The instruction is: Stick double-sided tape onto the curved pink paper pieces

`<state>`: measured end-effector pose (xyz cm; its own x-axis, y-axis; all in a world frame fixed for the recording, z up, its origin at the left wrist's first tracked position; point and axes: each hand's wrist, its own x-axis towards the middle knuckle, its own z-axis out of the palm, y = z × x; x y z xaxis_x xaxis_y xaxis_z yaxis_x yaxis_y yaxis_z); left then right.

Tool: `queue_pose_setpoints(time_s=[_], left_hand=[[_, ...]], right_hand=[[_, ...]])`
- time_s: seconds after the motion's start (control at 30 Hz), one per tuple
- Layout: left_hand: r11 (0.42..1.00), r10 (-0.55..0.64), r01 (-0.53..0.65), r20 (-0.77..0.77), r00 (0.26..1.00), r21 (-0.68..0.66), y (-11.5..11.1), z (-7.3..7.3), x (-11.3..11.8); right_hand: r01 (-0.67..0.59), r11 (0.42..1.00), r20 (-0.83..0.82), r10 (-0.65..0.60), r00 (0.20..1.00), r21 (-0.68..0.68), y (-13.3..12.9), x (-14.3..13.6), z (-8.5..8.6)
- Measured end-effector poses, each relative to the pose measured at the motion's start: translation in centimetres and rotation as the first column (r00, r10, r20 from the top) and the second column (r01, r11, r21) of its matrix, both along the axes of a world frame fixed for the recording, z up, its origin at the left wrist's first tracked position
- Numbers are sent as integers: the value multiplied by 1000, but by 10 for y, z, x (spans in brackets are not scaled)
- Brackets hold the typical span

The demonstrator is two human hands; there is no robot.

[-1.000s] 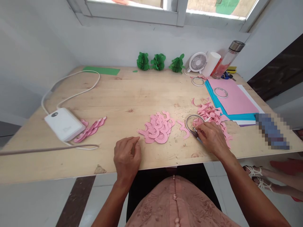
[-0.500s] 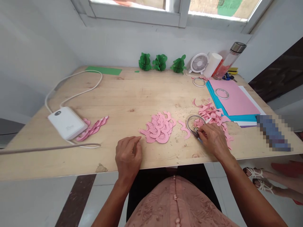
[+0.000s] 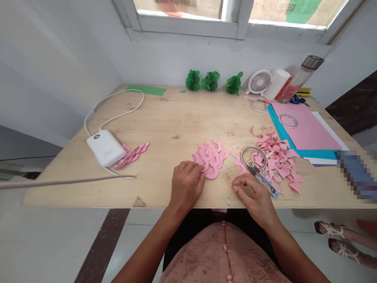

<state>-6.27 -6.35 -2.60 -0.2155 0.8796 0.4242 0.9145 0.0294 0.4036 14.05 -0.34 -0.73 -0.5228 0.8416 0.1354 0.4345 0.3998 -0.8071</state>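
Observation:
Scalloped pink paper cutouts (image 3: 211, 159) lie in a pile near the table's front. My left hand (image 3: 187, 182) is at the pile's left edge, fingers bent together and touching the paper; whether it grips a piece is hidden. To the right, my right hand (image 3: 253, 196) hovers over the front edge, thumb and index fingertips pinched; anything between them is too small to make out. Beside it lie blue-handled snips (image 3: 265, 182), their tips by a roll of tape (image 3: 242, 158). Pink paper scraps (image 3: 277, 159) spread beyond, and a wavy pink strip (image 3: 239, 163) lies between pile and roll.
A white power bank (image 3: 106, 148) with a cable sits left beside folded pink strips (image 3: 132, 155). Green paper shapes (image 3: 210, 81), a small fan (image 3: 259, 82) and a bottle (image 3: 300, 78) stand at the back. Coloured sheets (image 3: 309, 129) lie right. A person's feet show lower right.
My left hand has moved right onto the pile's edge. My right hand has let go of the snips and come back toward me, fingertips pinched. The view has shifted left.

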Motion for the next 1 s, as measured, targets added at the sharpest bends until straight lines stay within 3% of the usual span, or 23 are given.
queue_pose_setpoints(time_s=[0.23, 0.37, 0.8, 1.0], left_hand=[[967, 46, -81, -149, 988, -243, 23, 1, -4], [960, 60, -96, -144, 988, -262, 23, 0, -3], [978, 171, -176, -50, 984, -109, 19, -2, -7], [964, 246, -241, -38, 968, 112, 19, -4, -10]], right_hand=[[-36, 995, -24, 34, 999, -91, -9, -10, -9], [-26, 995, -17, 24, 1000, -100, -11, -8, -12], [12, 991, -64, -21, 998, -136, -13, -13, -11], [37, 973, -107, -64, 992, -229, -10, -11, -12]])
